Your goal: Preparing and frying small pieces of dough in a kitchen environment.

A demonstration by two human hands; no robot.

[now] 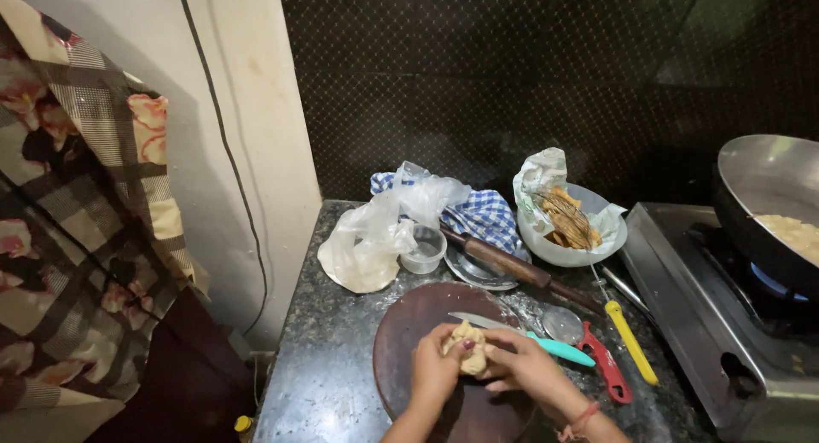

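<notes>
Head view: left hand and right hand both grasping a dough lump over a round brown board on the counter. Beside: teal-handled knife, rolling pin, white bowl, stove at right.

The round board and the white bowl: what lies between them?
In the head view, a rolling pin lies across the gap between the board and the bowl, with a steel plate under its left end.
</notes>
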